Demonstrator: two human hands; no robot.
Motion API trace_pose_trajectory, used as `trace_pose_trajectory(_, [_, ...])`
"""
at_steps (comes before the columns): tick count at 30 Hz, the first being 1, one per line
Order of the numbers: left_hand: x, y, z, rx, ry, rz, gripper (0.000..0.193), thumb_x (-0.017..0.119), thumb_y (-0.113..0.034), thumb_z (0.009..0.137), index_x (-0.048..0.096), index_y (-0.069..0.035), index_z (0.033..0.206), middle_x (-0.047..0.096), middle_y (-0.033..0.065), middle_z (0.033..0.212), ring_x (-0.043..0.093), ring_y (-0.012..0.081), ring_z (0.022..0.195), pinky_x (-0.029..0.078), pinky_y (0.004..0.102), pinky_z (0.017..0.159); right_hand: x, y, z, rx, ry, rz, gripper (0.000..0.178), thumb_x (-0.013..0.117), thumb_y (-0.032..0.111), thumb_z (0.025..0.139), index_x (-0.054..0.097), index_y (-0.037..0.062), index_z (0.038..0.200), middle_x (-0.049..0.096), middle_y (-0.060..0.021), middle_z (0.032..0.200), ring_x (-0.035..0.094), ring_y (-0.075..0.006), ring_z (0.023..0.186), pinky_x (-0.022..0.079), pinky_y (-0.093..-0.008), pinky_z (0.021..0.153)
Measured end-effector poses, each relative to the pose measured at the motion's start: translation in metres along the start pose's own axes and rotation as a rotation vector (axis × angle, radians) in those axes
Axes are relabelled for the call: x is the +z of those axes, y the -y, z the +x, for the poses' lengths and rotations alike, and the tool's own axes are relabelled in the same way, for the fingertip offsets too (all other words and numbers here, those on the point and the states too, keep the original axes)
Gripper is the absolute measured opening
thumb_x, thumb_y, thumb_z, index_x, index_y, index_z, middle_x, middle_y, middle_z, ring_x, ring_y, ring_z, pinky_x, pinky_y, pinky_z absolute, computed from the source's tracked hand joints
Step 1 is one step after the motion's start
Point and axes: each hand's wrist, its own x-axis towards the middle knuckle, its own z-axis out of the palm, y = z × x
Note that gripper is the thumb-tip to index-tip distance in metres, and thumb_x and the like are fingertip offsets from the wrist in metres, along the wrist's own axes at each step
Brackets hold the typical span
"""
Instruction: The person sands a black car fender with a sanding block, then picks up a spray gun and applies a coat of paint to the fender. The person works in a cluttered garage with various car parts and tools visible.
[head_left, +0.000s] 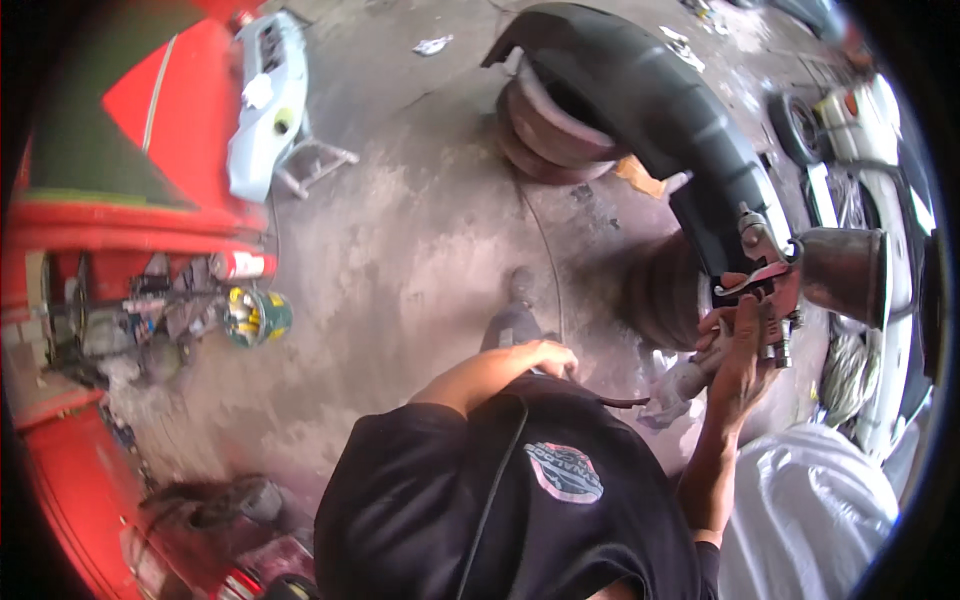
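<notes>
My right hand [742, 345] is wrapped round a spray gun [783, 290] on the right, at about waist height. The gun has a curved silver trigger and a dark metal cup [845, 275] that points to the right. Just beyond it lies a long curved black car bumper [640, 75], propped on rust-brown wheel rims [550, 135]. My left hand [548, 357] is bent in at my waist, against my black shirt [450, 500]. Its fingertips are mostly hidden, so whether it grips anything does not show.
A light-blue bumper [268, 110] rests on a metal stand [315, 165] at the far left, beside a red panel [150, 90]. A green bucket [262, 318] stands nearer. A thin hose [545, 235] crosses the concrete floor. Silver sheeting [810, 500] lies at the near right.
</notes>
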Motion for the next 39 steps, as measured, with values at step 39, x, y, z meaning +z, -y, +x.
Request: trace_pose_trajectory(39, [-0.137,0.304,-0.647,-0.874,-1.561,0.302,0.032,0.059,-0.005,0.09,0.071,-0.013,0.119,0.075,0.0154,0.109,0.071,0.0396,0.097,0.057,0.0507,0.086,0.623,0.007,0.029,-0.238,0.986,-0.057,0.024,0.063,0.015,0.105,0.073,0.0008,0.121,0.069,0.0001,0.087,0.059,-0.0066,0.07,0.045,-0.0246,0.06])
